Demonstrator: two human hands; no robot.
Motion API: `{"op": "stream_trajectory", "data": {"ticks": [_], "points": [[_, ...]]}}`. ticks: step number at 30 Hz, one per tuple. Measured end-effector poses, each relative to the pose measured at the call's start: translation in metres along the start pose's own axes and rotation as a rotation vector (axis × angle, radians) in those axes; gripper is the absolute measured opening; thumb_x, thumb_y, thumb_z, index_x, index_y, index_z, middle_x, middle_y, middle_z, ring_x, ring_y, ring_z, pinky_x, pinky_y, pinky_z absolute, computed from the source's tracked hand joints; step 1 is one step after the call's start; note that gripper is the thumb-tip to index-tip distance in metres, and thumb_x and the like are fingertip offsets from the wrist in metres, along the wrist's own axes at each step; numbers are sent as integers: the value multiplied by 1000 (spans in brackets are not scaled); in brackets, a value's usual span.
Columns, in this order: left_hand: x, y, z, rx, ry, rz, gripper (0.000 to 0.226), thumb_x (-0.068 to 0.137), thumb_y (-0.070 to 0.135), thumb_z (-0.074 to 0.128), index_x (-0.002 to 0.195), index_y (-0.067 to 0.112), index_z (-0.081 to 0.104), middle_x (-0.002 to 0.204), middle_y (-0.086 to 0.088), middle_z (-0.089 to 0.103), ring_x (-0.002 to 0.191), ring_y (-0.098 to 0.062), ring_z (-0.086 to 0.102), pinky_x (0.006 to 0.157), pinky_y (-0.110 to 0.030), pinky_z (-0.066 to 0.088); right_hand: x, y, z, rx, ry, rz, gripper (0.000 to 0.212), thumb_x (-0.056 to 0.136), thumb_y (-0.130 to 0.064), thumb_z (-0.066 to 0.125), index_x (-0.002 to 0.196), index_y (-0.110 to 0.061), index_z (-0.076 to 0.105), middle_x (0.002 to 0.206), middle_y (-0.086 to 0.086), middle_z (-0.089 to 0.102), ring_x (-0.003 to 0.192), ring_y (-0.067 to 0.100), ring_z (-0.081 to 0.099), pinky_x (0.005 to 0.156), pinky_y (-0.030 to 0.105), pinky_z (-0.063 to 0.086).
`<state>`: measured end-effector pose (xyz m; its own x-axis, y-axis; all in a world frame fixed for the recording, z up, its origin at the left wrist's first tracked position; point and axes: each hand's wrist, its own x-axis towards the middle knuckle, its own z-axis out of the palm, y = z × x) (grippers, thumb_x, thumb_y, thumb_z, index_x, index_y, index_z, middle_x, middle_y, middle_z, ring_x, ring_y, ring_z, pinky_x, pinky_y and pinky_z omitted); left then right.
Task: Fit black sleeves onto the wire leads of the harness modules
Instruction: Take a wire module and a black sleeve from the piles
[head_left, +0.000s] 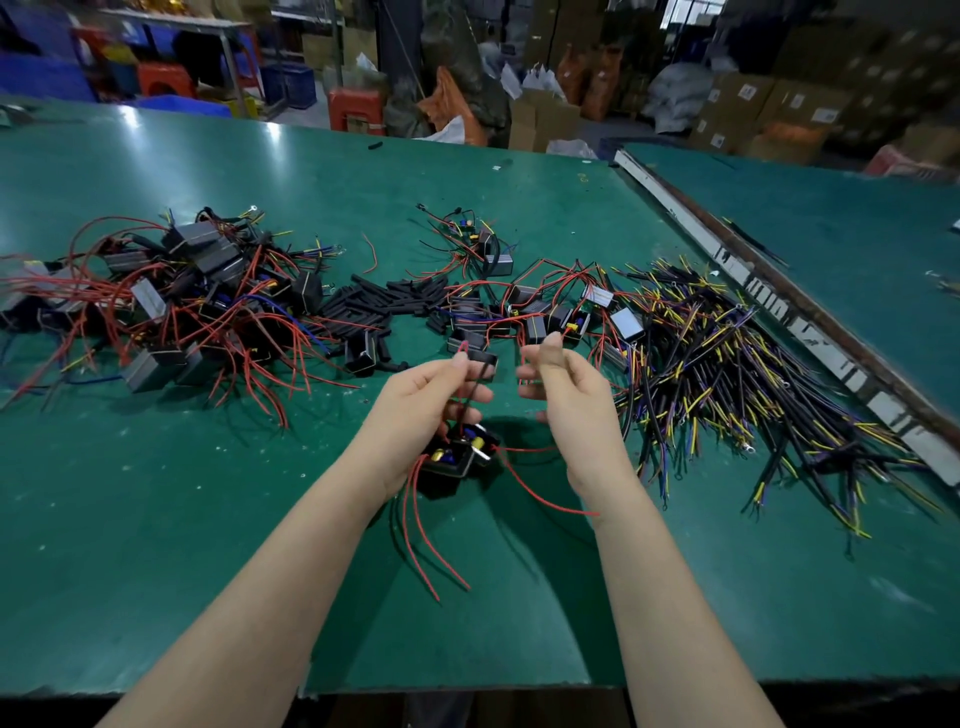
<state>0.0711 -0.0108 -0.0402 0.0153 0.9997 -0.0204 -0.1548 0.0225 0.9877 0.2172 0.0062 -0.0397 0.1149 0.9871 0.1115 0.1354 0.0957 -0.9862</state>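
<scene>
My left hand (434, 400) holds a black harness module (457, 457) with yellow and blue parts inside, lifted a little off the green table (208, 519). Its thumb and forefinger pinch a red wire lead (460, 349) and a thin black lead rising from the module. Other red leads (431, 530) hang down from it toward me. My right hand (563, 384) is raised beside the left, fingers curled, pinching a red lead near its tip. A heap of loose black sleeves (384, 301) lies beyond my hands at mid-table.
A big pile of modules with red wires (171, 306) covers the left. More modules (545, 312) lie just past my hands. A sheaf of black, yellow and purple cables (727, 374) spreads at right. A second table (831, 249) adjoins on the right.
</scene>
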Motion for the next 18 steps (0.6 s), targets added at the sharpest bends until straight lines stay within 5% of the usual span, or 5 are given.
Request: {"op": "stream_trajectory", "data": {"ticks": [5, 12, 18], "points": [[-5, -7, -18, 250, 28, 96, 25, 99, 20, 46, 92, 15, 69, 60, 9, 61, 44, -2, 52, 46, -11, 38, 5, 11, 8, -375, 17, -242, 2, 92, -28, 60, 94, -27, 59, 89, -4, 64, 77, 11, 56, 76, 28, 46], [-13, -17, -18, 333, -10, 182, 25, 98, 19, 47, 84, 8, 66, 56, 7, 56, 44, -4, 50, 49, -13, 41, 37, -12, 24, -924, -244, -369, 23, 92, -19, 55, 112, -17, 66, 114, 6, 60, 110, 27, 53, 95, 36, 42], [-15, -14, -18, 295, 62, 191, 29, 98, 16, 46, 72, 14, 58, 57, 3, 54, 43, -3, 49, 46, -11, 38, 59, -25, 67, -1212, -554, -576, 31, 94, -20, 51, 123, -17, 61, 123, 6, 58, 116, 29, 47, 92, 38, 44]]}}
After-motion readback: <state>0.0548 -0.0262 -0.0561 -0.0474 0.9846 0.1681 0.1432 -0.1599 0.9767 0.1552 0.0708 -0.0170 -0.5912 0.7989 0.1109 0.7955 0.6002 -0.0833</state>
